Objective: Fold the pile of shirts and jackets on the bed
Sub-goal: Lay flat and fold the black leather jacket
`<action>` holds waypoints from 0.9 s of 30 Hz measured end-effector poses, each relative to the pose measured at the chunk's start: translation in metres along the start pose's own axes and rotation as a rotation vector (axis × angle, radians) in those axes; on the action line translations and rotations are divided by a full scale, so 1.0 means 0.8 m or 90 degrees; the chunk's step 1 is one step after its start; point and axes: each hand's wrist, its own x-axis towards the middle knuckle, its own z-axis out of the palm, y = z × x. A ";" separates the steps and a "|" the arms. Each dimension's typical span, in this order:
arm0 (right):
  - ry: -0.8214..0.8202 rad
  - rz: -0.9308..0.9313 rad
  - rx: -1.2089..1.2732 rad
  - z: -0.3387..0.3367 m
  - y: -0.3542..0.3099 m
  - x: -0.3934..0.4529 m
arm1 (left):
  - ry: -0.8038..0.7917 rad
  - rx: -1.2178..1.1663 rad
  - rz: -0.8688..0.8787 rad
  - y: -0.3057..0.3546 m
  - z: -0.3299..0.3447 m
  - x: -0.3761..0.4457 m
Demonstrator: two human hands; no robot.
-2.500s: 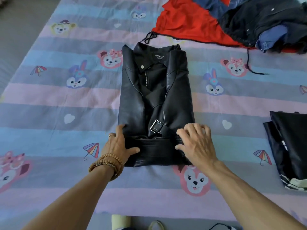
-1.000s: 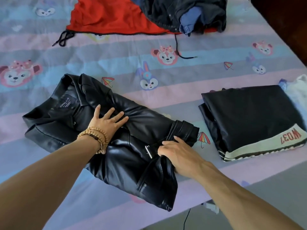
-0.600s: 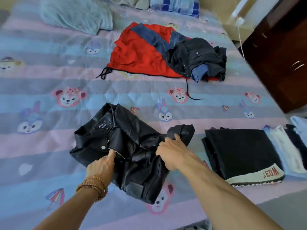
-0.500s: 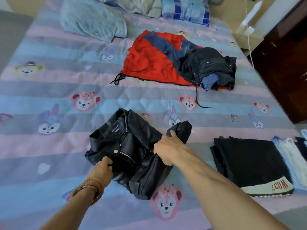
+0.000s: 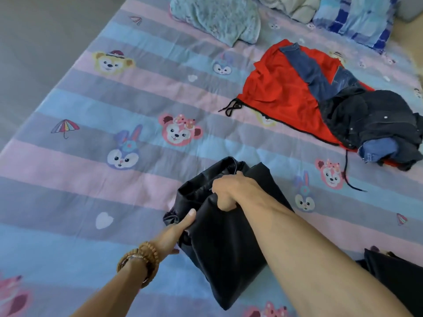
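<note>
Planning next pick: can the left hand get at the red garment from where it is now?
Probably not right away: the left hand is gripping the black leather jacket, and the red garment lies far up the bed, across the right hand.

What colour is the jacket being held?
Black, glossy like leather: the jacket, in the head view.

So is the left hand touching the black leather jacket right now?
Touching. The head view shows the left hand gripping the black leather jacket at its left edge, thumb on top.
</note>
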 end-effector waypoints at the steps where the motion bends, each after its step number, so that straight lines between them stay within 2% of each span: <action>1: 0.001 -0.010 0.009 0.005 0.000 0.008 | -0.009 -0.028 0.008 0.000 0.004 0.005; 3: 0.044 -0.047 -0.005 0.019 0.007 0.020 | -0.008 -0.068 0.038 0.000 0.013 0.006; 5: 0.126 -0.085 0.014 0.034 0.027 0.032 | 0.038 -0.004 0.076 -0.006 0.016 0.007; 7: 0.249 -0.102 0.061 0.044 0.059 0.033 | 0.160 0.076 0.078 -0.017 0.013 0.013; 9: 0.363 -0.053 0.171 0.052 0.101 0.027 | 0.284 0.107 0.059 -0.019 0.016 0.019; 11: 0.340 0.000 0.414 0.062 0.139 0.021 | 0.405 0.064 0.052 -0.022 0.027 0.020; 13: 0.220 0.011 0.674 0.078 0.158 0.022 | 0.508 -0.042 0.020 -0.031 0.043 0.022; 15: 0.194 0.005 0.763 0.095 0.164 0.025 | 0.566 -0.148 -0.007 -0.045 0.068 0.028; 17: 0.226 -0.015 0.778 0.101 0.164 0.032 | 0.599 -0.176 0.014 -0.049 0.087 0.034; 21: 0.339 -0.022 0.748 0.098 0.175 0.058 | 0.705 -0.103 0.089 -0.021 0.079 0.047; 25: 0.370 0.052 0.561 0.101 0.164 0.104 | 0.760 0.094 -0.006 -0.010 0.060 0.074; 27: 0.378 0.100 0.505 0.101 0.157 0.119 | 0.850 0.244 0.028 -0.013 0.075 0.073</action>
